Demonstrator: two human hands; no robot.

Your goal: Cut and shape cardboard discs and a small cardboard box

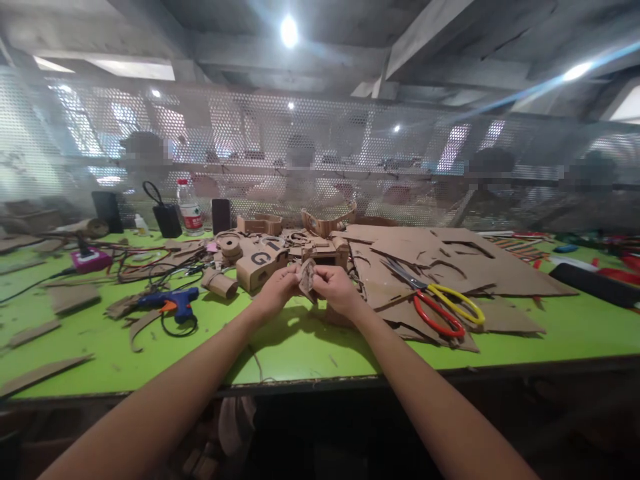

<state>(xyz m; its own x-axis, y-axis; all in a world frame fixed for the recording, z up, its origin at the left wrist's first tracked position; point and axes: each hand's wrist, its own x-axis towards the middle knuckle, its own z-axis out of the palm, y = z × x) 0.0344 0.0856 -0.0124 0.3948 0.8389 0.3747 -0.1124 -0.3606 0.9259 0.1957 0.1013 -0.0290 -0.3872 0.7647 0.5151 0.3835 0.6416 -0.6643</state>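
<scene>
Green table point(295, 357) under a concrete ceiling point(340, 50)

Behind the table runs a perforated screen point(240, 120), with people point(300, 180) dimly visible through it. From the head camera's view, the left hand point(276, 291) and the right hand point(341, 291) meet over the near part of the table, the fingers of both closed on a small, rumpled brown piece point(307, 280) pinched between them. Just beyond the left hand sits a cardboard box marked G point(265, 268). Off to the left lies a blue glue gun point(184, 303); on the right, scissors point(424, 288) with one red and one yellow handle rest on flat cardboard sheets point(520, 277). Further back, a water bottle point(191, 217) stands upright.
</scene>
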